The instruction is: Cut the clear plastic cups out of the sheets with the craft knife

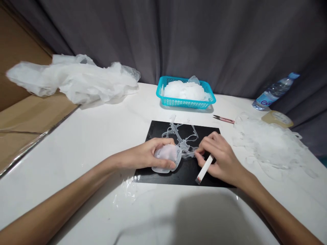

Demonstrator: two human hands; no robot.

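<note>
My left hand (153, 153) is closed round a palm-sized, translucent moulded piece (167, 156) with a rounded outline, thumb along its near side. Thin clear offcut strips (182, 141) form a loose web beside the piece, with one part running to my right hand (214, 154). The fingertips of that hand pinch the web's near edge. A slim white stick-shaped tool (205, 169) lies held in the same hand, its dark lower end with red marks pointing down toward me. Whether the strips are still joined to the piece, I cannot tell. Under both hands is a black mat (158, 177).
A turquoise basket (186, 102) full of whitish translucent pieces (184, 90) stands at the back. Pink-handled thread snips (223, 119), a heap of clear offcuts (273, 143), a tape roll (277, 118) and a water bottle (272, 93) are right. Plastic bags (87, 80) and cardboard (33, 119) lie left.
</note>
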